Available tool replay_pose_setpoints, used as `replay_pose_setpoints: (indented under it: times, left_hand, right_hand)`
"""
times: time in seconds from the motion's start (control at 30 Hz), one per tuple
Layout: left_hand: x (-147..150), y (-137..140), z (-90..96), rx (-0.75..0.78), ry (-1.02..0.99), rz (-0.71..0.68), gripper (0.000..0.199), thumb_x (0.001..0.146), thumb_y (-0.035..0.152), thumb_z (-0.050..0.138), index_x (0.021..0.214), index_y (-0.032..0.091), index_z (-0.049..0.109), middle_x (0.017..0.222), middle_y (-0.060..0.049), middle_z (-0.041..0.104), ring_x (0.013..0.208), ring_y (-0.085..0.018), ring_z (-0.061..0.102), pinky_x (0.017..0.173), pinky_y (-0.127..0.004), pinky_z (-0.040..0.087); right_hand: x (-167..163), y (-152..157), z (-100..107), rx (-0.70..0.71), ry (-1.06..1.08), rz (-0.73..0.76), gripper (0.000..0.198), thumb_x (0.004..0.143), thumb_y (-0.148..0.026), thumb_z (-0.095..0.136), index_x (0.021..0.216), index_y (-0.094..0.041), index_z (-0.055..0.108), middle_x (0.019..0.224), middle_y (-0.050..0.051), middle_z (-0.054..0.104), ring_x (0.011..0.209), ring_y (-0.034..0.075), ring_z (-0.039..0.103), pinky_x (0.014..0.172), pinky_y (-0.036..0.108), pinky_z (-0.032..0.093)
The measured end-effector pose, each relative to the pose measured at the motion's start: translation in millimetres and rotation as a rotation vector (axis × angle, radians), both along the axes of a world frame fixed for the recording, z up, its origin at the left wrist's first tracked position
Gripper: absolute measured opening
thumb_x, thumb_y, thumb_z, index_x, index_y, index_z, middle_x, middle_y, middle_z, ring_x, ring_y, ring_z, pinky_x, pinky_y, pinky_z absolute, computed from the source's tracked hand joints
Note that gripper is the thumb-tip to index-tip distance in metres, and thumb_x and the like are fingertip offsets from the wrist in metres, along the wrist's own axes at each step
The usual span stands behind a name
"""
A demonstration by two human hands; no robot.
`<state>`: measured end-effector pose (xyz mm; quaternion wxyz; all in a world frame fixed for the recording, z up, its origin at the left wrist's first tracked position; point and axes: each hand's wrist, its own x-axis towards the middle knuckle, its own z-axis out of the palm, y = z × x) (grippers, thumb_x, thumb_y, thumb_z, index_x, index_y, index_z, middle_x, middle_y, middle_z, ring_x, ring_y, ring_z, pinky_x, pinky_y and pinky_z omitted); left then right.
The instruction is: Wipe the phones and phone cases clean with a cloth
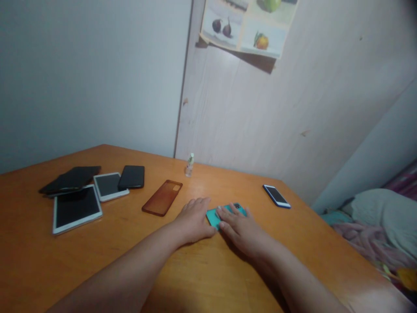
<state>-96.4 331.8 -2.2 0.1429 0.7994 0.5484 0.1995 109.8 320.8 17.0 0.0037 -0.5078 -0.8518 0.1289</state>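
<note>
A teal smartphone (pixel 213 218) lies back side up on the table, its dark camera block at the far right corner. My left hand (pixel 193 221) grips the left end of it, thumb at the near corner and fingers toward the far one. Across the phone's back lies my right hand (pixel 241 228), its fingers stretched out flat and covering much of the middle. Left of my hands rests a brown translucent phone case (pixel 163 198).
On the wooden table (pixel 202 278) stand a small clear bottle (pixel 189 166) and, at right, a blue-edged phone (pixel 276 197). At left lie a white tablet (pixel 78 208), a smaller white tablet (pixel 110 186), a black device (pixel 132 177) and dark flat covers (pixel 71 179). Walls border the back.
</note>
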Motion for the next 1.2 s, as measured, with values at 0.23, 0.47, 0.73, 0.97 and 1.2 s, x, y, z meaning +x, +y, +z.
replay_pose_setpoints:
  times: [0.23, 0.47, 0.73, 0.97, 1.2]
  left_hand:
    - [-1.9, -2.0, 4.8, 0.005, 0.038, -0.033, 0.047, 0.07, 0.048, 0.07, 0.111, 0.025, 0.067, 0.11, -0.009, 0.062, 0.107, -0.031, 0.058, 0.091, -0.039, 0.049]
    - [-3.9, -1.7, 6.1, 0.017, 0.047, -0.072, 0.041, 0.072, 0.047, 0.07, 0.108, 0.027, 0.071, 0.103, -0.007, 0.061, 0.101, -0.029, 0.058, 0.086, -0.036, 0.048]
    - [-5.8, 0.3, 4.7, 0.033, 0.065, -0.099, 0.038, 0.073, 0.045, 0.069, 0.107, 0.027, 0.07, 0.099, -0.006, 0.061, 0.099, -0.027, 0.058, 0.084, -0.034, 0.047]
    - [-4.9, -0.2, 5.8, 0.045, 0.065, -0.087, 0.039, 0.073, 0.043, 0.069, 0.108, 0.027, 0.07, 0.099, -0.005, 0.061, 0.098, -0.026, 0.057, 0.083, -0.032, 0.047]
    - [-5.7, 0.6, 5.1, 0.047, 0.059, -0.096, 0.039, 0.073, 0.043, 0.069, 0.108, 0.026, 0.07, 0.099, -0.005, 0.061, 0.097, -0.026, 0.058, 0.083, -0.032, 0.046]
  right_hand:
    - [10.0, 2.8, 0.4, 0.048, -0.058, -0.112, 0.06, 0.102, -0.051, 0.028, 0.155, -0.024, 0.035, 0.162, 0.008, 0.029, 0.151, 0.035, 0.015, 0.116, 0.069, 0.004]
    - [18.0, 8.0, 4.8, 0.055, -0.045, -0.171, 0.053, 0.101, -0.043, 0.031, 0.151, -0.027, 0.043, 0.159, 0.006, 0.037, 0.148, 0.04, 0.022, 0.112, 0.074, 0.009]
    - [23.3, 14.5, 3.5, 0.085, -0.016, -0.152, 0.048, 0.099, -0.036, 0.034, 0.143, -0.026, 0.051, 0.156, 0.009, 0.042, 0.147, 0.037, 0.028, 0.111, 0.075, 0.012]
    - [27.3, 17.0, 6.6, 0.069, -0.036, -0.262, 0.05, 0.098, -0.033, 0.036, 0.145, -0.023, 0.049, 0.154, 0.012, 0.044, 0.145, 0.041, 0.029, 0.109, 0.078, 0.011]
    - [23.9, 15.0, 6.5, 0.053, 0.022, -0.19, 0.047, 0.099, -0.038, 0.035, 0.142, -0.028, 0.052, 0.152, 0.007, 0.048, 0.147, 0.039, 0.027, 0.109, 0.078, 0.007]
